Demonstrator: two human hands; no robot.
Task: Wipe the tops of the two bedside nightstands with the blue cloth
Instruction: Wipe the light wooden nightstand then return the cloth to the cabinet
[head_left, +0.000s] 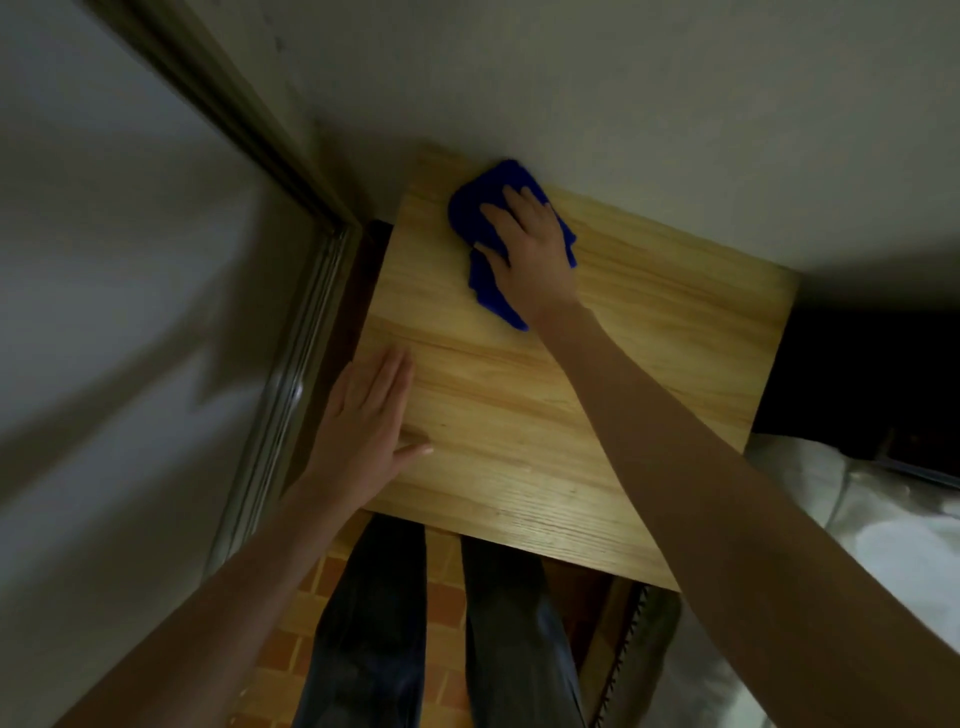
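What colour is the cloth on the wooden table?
Bright blue; the head view shows the cloth under the right hand on the nightstand.

place: home bedroom | cues: wooden nightstand (545, 415) against wall, white bedding (857, 519) beside it

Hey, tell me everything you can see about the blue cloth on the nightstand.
The blue cloth is a deep, strong blue and looks soft and fuzzy, perhaps microfibre. It lies bunched and crumpled rather than folded, at the far edge of the wooden nightstand top, right by the wall. The right hand presses down on it with its fingers laid flat, covering its middle. Blue shows around the fingers, and a loose end trails back beside the wrist.
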